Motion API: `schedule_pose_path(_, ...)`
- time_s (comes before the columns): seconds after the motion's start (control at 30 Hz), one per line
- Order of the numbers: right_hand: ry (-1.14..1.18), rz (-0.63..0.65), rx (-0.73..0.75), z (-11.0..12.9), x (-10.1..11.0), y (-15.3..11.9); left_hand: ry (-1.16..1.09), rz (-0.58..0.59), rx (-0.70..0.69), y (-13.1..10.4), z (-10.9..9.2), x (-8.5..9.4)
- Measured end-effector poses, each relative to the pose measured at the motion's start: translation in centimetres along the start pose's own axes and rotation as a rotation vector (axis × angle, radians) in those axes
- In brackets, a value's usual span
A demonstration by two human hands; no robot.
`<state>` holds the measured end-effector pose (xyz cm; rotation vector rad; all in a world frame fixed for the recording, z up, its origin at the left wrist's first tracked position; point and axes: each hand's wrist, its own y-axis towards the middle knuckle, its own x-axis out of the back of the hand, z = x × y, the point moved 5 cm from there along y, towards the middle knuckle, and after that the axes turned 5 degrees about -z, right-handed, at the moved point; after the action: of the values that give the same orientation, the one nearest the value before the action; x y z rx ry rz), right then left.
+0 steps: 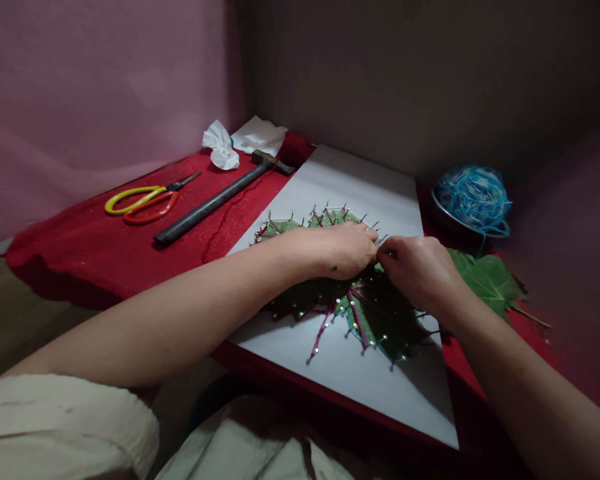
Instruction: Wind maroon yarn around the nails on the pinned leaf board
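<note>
A green leaf shape (333, 293) lies on a white board (300, 180), ringed by several upright nails. Purple thread runs along its veins, and blue yarn follows part of the lower edge. Over the leaf's right upper part, my left hand (350, 248) is closed, its fingertips curled among the nails and partly hidden. Just beside it, nearly touching, my right hand (420, 270) pinches with thumb and forefinger close to the nails. Whatever is between the fingers of either hand is too small or too hidden to make out.
A metal bowl (436, 200) at right holds a ball of blue yarn (475, 197), a strand hanging down. Near it lies a loose green leaf (490, 280). On the red cloth (80, 247) at left are scissors (155, 200), a hammer (215, 200) and crumpled white paper (223, 147).
</note>
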<state>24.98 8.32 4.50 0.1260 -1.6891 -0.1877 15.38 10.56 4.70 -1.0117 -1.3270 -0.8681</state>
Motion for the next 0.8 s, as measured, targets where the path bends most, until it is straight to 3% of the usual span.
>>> schedule_pose_path(0.23, -0.225, -0.144, 0.22, 1.8, 0.1, -2.4, 0.018, -0.042, 0.012, -0.1, 0.3, -0.2)
schedule_pose_path(0.33, -0.183, -0.182, 0.19, 1.1, -0.2, -2.9, 0.016, -0.033, 0.013, -0.3, 0.3, -0.1)
schedule_pose_path(0.43, 0.0, -0.199, 0.137, 0.0, -0.5, -3.1, 0.022, -0.019, 0.011, -0.4, 0.3, 0.0)
schedule_pose_path(0.57, 0.173, -0.124, 0.144, -0.4, -0.9, -3.2, -0.003, -0.023, 0.017, -0.1, 0.6, -0.1)
schedule_pose_path(0.8, 0.164, 0.042, 0.164, -0.1, -1.0, -2.8, -0.076, -0.064, 0.029, -0.1, 1.0, 0.1)
